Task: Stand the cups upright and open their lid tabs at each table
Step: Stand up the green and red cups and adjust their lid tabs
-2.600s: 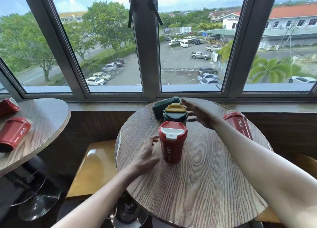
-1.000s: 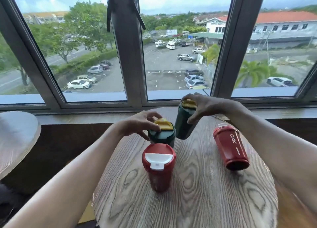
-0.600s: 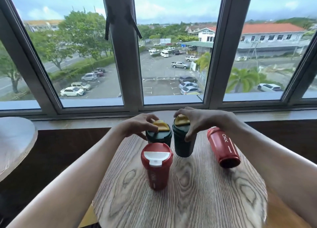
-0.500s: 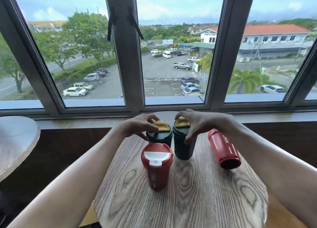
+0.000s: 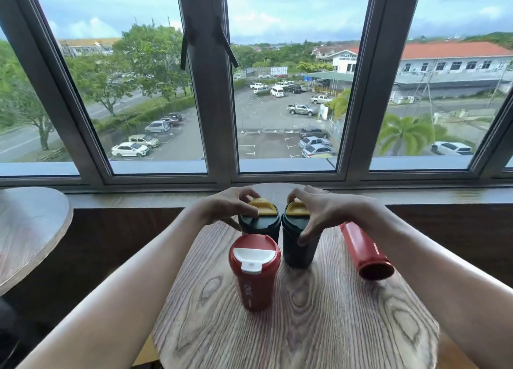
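1. Dark green, both of them: two green cups stand side by side at the far edge of the round table (image 5: 319,327), and each has a hand on its yellow lid tab.
2. The left hand (image 5: 224,206) curls its fingers over the tab of the left green cup (image 5: 259,224), pinching at it.
3. The right hand (image 5: 319,210) grasps the right green cup (image 5: 298,243), thumb down the wall, fingers over the yellow tab.
4. Whether either yellow tab is open yet, I cannot tell.
5. Nearer the middle, the upright red cup (image 5: 254,274) shows its white tab flat, so it looks unopened.
6. Toward the right edge, the fallen red cup (image 5: 363,253) lies on its side, base toward us; that one needs standing.
7. Writing on the upright red cup's wall is there, but too blurred to read confidently.
8. A second table (image 5: 30,230) sits off left.
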`<control>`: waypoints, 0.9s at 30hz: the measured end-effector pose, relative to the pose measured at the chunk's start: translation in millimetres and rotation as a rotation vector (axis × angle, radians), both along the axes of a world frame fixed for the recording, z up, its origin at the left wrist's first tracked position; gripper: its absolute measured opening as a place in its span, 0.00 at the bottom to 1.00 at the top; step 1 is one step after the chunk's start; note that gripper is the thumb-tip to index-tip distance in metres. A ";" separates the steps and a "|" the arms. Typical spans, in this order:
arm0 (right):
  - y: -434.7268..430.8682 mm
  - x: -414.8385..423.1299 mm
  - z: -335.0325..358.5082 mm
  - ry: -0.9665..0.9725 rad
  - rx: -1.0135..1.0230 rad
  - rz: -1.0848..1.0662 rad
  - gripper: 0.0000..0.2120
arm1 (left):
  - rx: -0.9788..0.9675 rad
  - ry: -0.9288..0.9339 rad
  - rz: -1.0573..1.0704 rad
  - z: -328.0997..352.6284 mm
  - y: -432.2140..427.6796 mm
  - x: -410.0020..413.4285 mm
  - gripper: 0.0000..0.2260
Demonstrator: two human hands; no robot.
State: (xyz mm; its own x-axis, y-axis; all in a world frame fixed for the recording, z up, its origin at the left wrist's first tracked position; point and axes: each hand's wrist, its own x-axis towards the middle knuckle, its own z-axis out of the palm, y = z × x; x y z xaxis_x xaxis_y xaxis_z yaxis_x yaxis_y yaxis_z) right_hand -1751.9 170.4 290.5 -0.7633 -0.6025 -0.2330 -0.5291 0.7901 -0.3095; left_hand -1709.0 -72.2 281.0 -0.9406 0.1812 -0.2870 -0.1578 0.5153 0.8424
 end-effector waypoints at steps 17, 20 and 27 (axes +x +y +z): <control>-2.5 1.1 4.6 -0.019 0.048 -0.012 0.47 | 0.010 -0.001 -0.023 1.1 -1.0 1.8 0.17; -0.3 0.0 2.0 -0.028 0.033 -0.017 0.46 | 0.004 -0.001 -0.029 0.4 -0.9 1.7 0.18; 23.9 3.3 -4.6 -0.166 -0.311 -0.114 0.40 | -0.030 0.073 -0.064 0.6 2.4 4.4 0.25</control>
